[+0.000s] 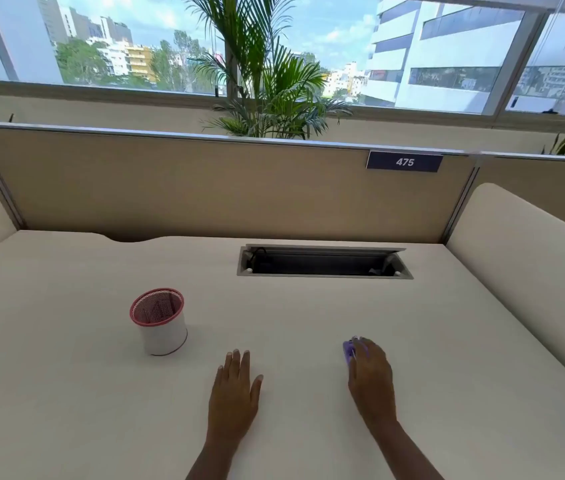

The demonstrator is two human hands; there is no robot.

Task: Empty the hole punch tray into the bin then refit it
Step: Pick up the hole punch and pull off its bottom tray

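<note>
1. The right hand lies over a small purple hole punch on the worktop, fingers curled down onto it. Only the punch's left edge shows past the fingertips, so I cannot tell whether the fingers are clamped on it or just resting there.
2. The left hand lies flat on the worktop, fingers together, holding nothing, well apart from the punch and to its left.
3. The bin, a small white cup with a red mesh rim, stands upright ahead and to the left of the left hand, and further left again from the right hand.
4. The punch's long axis seems to run away from the person, under the fingers; the tray is hidden.
5. The coming move, I judge, is a leftward carry toward the bin; the left hand is nearer it.
6. Count: one hole punch, one bin, two hands.
</note>
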